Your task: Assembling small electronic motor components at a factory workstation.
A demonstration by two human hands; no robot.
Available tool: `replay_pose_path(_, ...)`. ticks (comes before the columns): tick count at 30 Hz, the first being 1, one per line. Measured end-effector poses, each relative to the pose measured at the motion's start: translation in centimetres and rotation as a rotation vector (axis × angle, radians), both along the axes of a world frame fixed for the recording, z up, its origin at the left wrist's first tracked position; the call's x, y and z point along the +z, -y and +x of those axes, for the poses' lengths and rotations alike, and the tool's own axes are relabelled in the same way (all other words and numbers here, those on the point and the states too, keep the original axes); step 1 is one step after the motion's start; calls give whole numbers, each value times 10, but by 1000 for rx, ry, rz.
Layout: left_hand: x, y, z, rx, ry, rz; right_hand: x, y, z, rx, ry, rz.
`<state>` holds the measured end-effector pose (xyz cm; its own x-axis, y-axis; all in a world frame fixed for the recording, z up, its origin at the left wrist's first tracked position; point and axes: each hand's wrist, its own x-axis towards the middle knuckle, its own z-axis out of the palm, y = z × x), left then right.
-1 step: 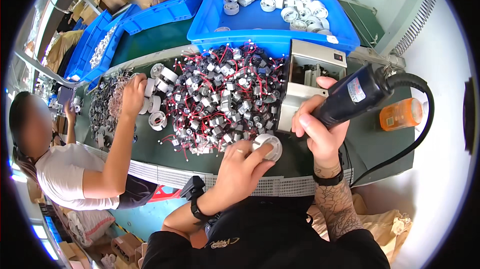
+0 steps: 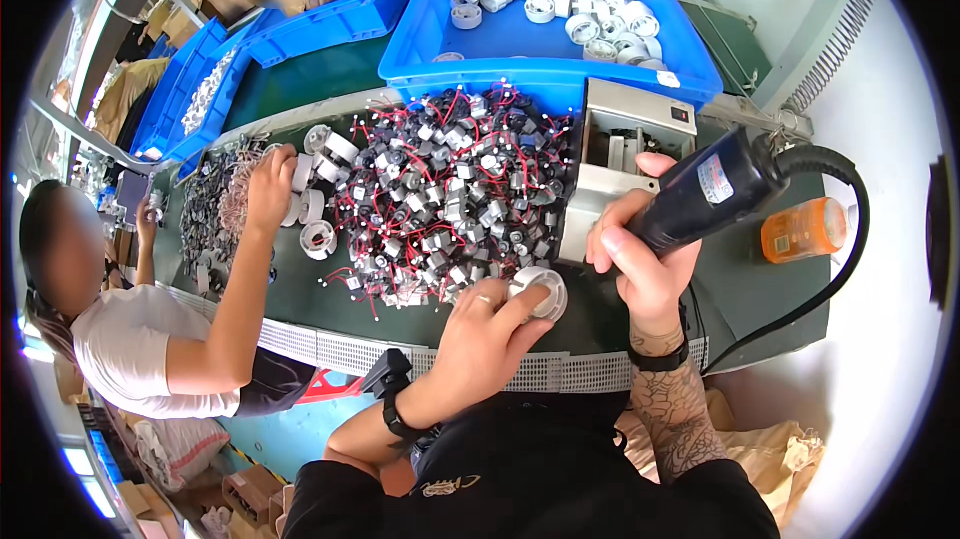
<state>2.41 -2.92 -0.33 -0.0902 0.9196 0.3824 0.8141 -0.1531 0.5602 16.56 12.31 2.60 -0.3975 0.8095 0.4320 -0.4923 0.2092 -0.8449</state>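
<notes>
My left hand (image 2: 485, 334) is closed on a round white plastic housing (image 2: 552, 301), with its fingers at the near rim. The housing rests on the green tabletop beside the front edge of a heap of small motors with red and black wires (image 2: 450, 199). In my right hand (image 2: 645, 249) is a black electric screwdriver (image 2: 705, 189), gripped by its body and tilted. A thick black cable (image 2: 858, 229) curves from its upper end. My right hand hides the tool's lower part. Just beyond that hand stands a metal screw feeder (image 2: 610, 184).
A blue bin (image 2: 430, 59) with white housings stands behind the heap. More white housings (image 2: 318, 239) lie left of it. An orange bottle (image 2: 805, 230) stands at the right. On the left, a co-worker's hand (image 2: 268, 184) reaches over a wire pile (image 2: 232, 204). White perforated edging (image 2: 585, 374) borders the table.
</notes>
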Motion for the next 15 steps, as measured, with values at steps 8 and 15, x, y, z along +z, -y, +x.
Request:
replay_pose_path(8, 4, 5, 0, -48, 92, -187, -5, -3, -3, -6, -115, -41)
replay_pose_path(15, 28, 2, -26, -128, -121, -219, -4, -1, -1, -2, 3, -4)
